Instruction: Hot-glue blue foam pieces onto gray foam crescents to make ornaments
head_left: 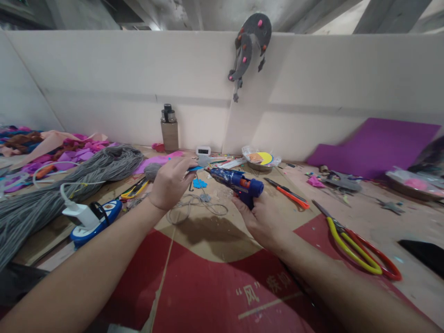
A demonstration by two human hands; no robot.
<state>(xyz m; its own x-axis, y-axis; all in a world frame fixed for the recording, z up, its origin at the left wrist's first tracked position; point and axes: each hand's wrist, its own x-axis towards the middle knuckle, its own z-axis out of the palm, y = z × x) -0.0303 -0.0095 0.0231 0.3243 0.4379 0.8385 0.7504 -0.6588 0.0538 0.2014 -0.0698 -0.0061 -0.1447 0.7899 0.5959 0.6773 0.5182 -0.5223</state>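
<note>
My right hand (263,219) is wrapped round a dark blue hot glue gun (234,179), its nozzle pointing left. My left hand (175,180) pinches a small blue felt piece (196,168) close to the nozzle tip. A grey piece (205,159) shows just behind the fingertips; I cannot tell whether it is held too. Beneath the hands lie a blue scalloped felt cutout (200,183), a small grey cutout (205,198) and a loop of thin grey cord (189,210) on the cardboard (215,254).
Red-and-yellow-handled scissors (360,249) and an orange-handled tool (291,196) lie to the right. At left are a blue power strip (95,231) with a white plug and grey yarn (104,171). A grey moon ornament (248,46) hangs on the white partition (121,64).
</note>
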